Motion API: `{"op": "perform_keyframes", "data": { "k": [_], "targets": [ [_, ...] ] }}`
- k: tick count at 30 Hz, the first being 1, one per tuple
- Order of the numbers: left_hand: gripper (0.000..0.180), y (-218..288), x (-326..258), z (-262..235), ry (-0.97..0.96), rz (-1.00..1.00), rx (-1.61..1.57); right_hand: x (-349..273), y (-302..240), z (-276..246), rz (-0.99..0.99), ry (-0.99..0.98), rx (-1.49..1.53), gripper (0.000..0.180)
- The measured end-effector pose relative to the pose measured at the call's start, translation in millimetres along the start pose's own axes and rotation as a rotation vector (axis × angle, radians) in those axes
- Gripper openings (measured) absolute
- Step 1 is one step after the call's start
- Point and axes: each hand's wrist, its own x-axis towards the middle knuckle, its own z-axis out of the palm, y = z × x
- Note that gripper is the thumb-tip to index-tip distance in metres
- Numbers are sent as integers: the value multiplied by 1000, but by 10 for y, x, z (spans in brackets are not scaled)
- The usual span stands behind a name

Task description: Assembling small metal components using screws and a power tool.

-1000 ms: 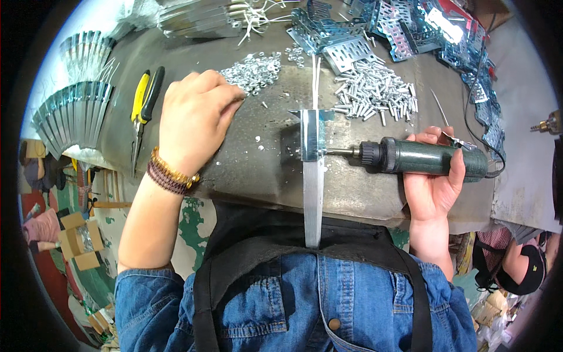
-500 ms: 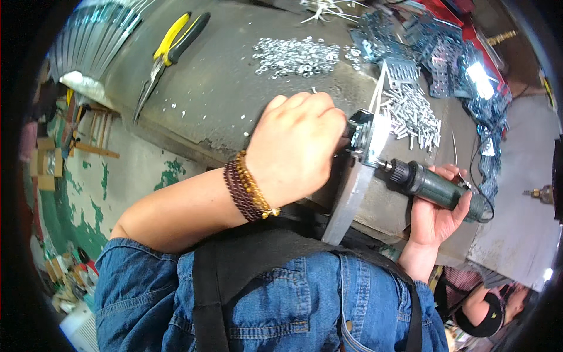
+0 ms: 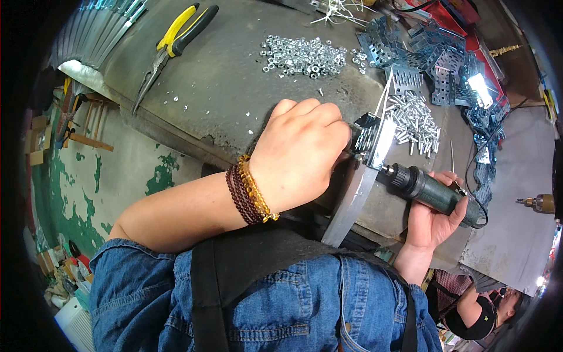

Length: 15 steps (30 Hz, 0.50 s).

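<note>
The left hand lay knuckles up with its fingers curled together over a perforated metal bracket, pressing it against the top of a long flat metal strip at the near edge of the worktop. Its forearm crossed in from the lower left, beaded bracelets at the wrist. The right hand was wrapped tight around the dark green body of a power screwdriver, thumb on top, with the tool's nose set against the bracket just to the right of the left hand.

The left fingertips and most of the bracket were hidden under the hand, so the exact grip could not be made out. The driver's tip was covered where it met the metal. The strip's lower end vanished behind the denim jacket and a black strap.

Beyond the left hand's knuckles lay a heap of silver nuts; to the far right of it, a pile of bolts and more brackets. Well off to the left of the hand rested yellow-handled pliers
</note>
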Motion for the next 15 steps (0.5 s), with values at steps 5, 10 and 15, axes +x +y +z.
{"op": "perform_keyframes", "data": {
  "k": [5, 10, 15],
  "targets": [
    [21, 3, 7, -10, 12, -8, -6, 7, 1, 1, 4, -15, -7, 41],
    [21, -5, 21, -24, 11, 12, 13, 10, 5, 0, -5, 6, -23, 42],
    [22, -58, 69, -43, -44, 59, -15, 0, 9, 2, -6, -6, -26, 43]
  ]
}}
